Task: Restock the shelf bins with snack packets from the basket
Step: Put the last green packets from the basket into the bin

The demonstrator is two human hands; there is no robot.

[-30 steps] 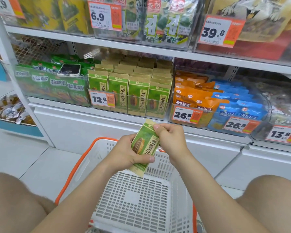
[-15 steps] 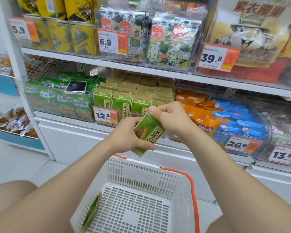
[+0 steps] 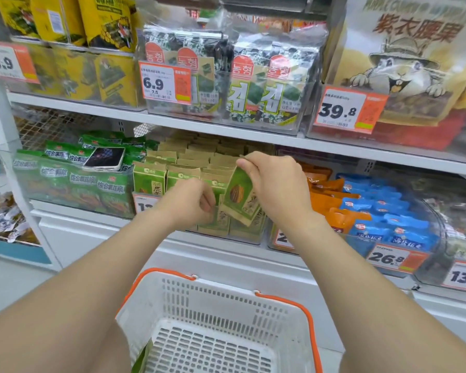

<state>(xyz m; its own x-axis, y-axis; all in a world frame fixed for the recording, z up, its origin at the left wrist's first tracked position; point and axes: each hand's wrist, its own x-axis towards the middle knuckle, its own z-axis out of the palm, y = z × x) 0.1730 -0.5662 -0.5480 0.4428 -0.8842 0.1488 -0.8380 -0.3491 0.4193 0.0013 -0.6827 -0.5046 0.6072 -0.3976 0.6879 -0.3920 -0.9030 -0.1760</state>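
While both arms reach up mid-frame | right hand (image 3: 277,189) pinches green packet (image 3: 238,196) | left hand (image 3: 191,203) fingers curled, touching packet's lower edge

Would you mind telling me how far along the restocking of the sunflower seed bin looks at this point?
Done: the seed bin already holds full rows of packets. In hand: the right hand pinches a packet by its top over the front row, while the left hand touches packets there. Left: the basket looks nearly empty, with one green packet at its left wall.

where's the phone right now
In the head view, the phone lies on the green packets in the left bin, beside the sunflower seed packets.
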